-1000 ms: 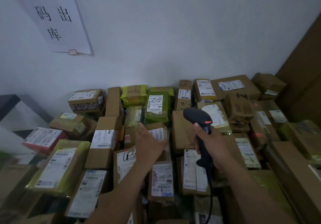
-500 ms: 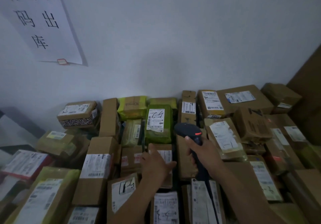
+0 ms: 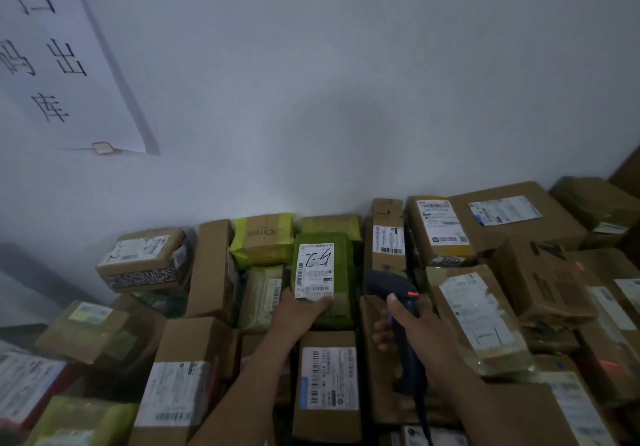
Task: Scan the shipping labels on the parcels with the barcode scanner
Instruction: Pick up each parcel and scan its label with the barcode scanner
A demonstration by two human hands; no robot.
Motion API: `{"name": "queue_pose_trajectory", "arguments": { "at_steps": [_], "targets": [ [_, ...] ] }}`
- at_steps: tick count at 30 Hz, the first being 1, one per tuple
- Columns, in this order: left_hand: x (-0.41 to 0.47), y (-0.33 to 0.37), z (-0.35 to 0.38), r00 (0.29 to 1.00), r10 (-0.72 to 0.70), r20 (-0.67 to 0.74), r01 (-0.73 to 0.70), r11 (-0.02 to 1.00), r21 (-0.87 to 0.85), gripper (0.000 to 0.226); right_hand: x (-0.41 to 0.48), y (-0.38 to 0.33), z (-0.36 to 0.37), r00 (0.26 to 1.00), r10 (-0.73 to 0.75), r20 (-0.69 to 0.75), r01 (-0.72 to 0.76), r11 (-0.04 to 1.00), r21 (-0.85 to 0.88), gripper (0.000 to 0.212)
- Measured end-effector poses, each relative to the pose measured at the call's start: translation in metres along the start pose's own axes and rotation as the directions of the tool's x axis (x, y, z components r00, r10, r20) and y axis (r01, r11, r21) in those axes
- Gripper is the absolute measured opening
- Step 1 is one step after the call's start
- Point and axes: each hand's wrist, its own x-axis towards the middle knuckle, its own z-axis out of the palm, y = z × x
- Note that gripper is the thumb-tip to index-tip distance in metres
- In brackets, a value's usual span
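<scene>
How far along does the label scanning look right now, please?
Done: nothing visible marks any parcel as scanned, so that cannot be told. In hand: the left hand holds the green parcel by its near end, label up, while the right hand grips the barcode scanner beside it. Left: apparently many labelled parcels, such as the brown box in front.

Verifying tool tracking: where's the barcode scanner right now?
Head view, lower centre-right: the barcode scanner is held in the right hand, over brown boxes, just right of the green parcel that the left hand holds.
</scene>
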Motion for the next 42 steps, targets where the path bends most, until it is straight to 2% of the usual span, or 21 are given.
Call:
{"name": "queue_pose_trajectory", "arguments": {
  "at_steps": [2,6,7,10,13,15,19,22,26,31,35,42],
  "targets": [
    [0.004,-0.003,-0.002,1.0,0.0,0.011,0.001,1.0,-0.027,0.064,0.007,0.006,0.0,0.999,0.037,0.029,-0.039,0.996,0.08,0.05],
    [0.007,-0.007,0.002,1.0,-0.012,-0.029,0.009,0.994,-0.107,0.06,0.017,0.016,-0.003,0.997,0.044,0.067,-0.052,0.991,0.124,0.066],
    [0.006,-0.007,0.003,0.999,-0.012,-0.041,0.006,0.99,-0.138,0.063,0.018,0.018,-0.005,0.996,0.048,0.072,-0.057,0.989,0.136,0.068],
    [0.003,-0.007,0.005,0.997,-0.033,-0.071,0.016,0.975,-0.224,0.093,0.022,0.02,-0.011,0.996,0.061,0.072,-0.072,0.985,0.156,0.073],
    [0.0,-0.004,0.0,0.997,-0.047,-0.063,0.02,0.927,-0.375,0.094,0.018,0.015,-0.013,0.995,0.069,0.073,-0.079,0.986,0.15,0.071],
    [-0.005,-0.001,-0.006,0.996,0.008,-0.092,-0.048,0.897,-0.439,0.086,0.009,0.008,-0.012,0.995,0.068,0.066,-0.076,0.99,0.119,0.068],
    [-0.021,0.004,-0.025,0.985,0.064,-0.158,-0.133,0.868,-0.479,0.089,-0.02,-0.011,-0.011,0.996,0.006,0.083,-0.004,1.0,-0.022,0.062],
    [-0.044,0.001,-0.04,0.979,0.094,-0.183,-0.178,0.834,-0.522,0.069,-0.051,-0.027,-0.009,0.989,-0.078,0.122,0.094,0.986,-0.135,0.054],
    [-0.083,-0.002,-0.067,0.957,0.183,-0.227,-0.271,0.842,-0.466,0.065,-0.093,-0.046,-0.004,0.963,-0.195,0.188,0.252,0.9,-0.357,0.047],
    [-0.131,-0.003,-0.108,0.934,0.274,-0.23,-0.334,0.898,-0.287,0.054,-0.141,-0.056,0.002,0.942,-0.219,0.254,0.328,0.762,-0.559,0.024],
    [-0.165,-0.004,-0.133,0.93,0.318,-0.185,-0.352,0.915,-0.196,0.05,-0.183,-0.066,0.007,0.922,-0.266,0.282,0.385,0.711,-0.588,0.019],
    [-0.216,-0.012,-0.151,0.908,0.372,-0.194,-0.409,0.888,-0.212,0.054,-0.252,-0.078,0.008,0.9,-0.313,0.304,0.436,0.684,-0.585,0.02]
  ]
}}
